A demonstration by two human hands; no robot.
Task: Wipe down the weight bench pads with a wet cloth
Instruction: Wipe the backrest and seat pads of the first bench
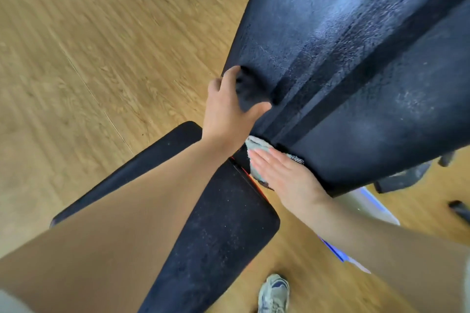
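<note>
**Wiping the lower edge of the back pad**

On the left lies the wooden floor [76, 71], bare in this view. Next comes the seat pad [221, 231], dark and speckled with dust, running from the lower middle of the view up toward the hinge gap. The left forearm crosses over it, and the left hand [229, 109] rests on the left edge of the raised back pad [356, 71]; its fingers [256, 109] are spread and curled around that edge, bracing the pad and holding nothing else.

Just to the right, the cloth [256, 150] sits bunched against the bottom end of the back pad, at the gap above the seat. The right hand [282, 173] lies flat on top of it, fingers straight and together, pressing the cloth to the surface and not gripping it.

The step in hand appears to be wiping the back pad's lower end. The back pad's right side shows pale dusty patches, so the next move likely calls for sliding the cloth rightward and upward under steady pressure. A sneaker [274, 292] stands on the floor below.
</note>
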